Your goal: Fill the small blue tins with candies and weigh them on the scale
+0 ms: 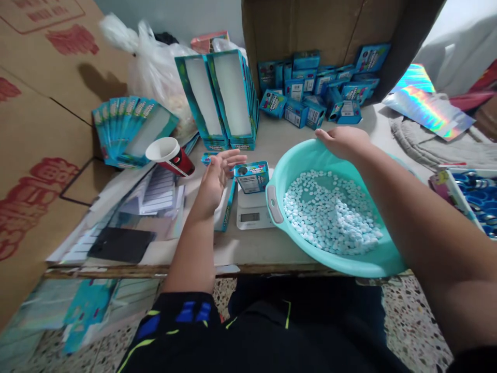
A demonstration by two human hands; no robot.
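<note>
Gripping the teal basin (349,267) with my right hand (344,142), I held my left hand (213,184) open and empty beside the blue carton (251,177).

A teal plastic basin (337,261) holds a heap of small pale-blue tablets (330,212), its rim under the right hand (344,143). A small blue box (251,177) sits tilted on a white digital scale (252,215), just beside the open left hand (215,181).
</note>
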